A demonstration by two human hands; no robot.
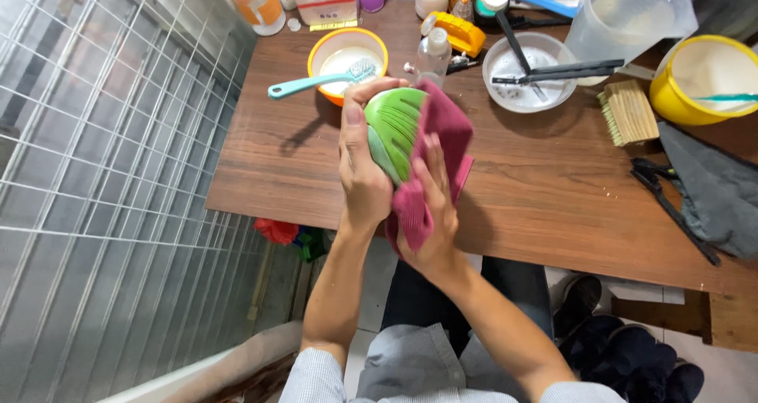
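Your left hand (362, 170) grips the green shoe (392, 128); your right hand (430, 213) presses the pink cloth (436, 154) against it, fingers clasped, above the table (545, 190).

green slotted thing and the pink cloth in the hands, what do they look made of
The green slotted thing, held in the left hand, looks like moulded plastic: smooth, slightly glossy, one even colour, with cleanly cut slots. The pink cloth, pressed on it by the right hand, looks like soft matte fabric, perhaps microfibre or terry: it folds, drapes and shows no shine. The exact fibre cannot be told.
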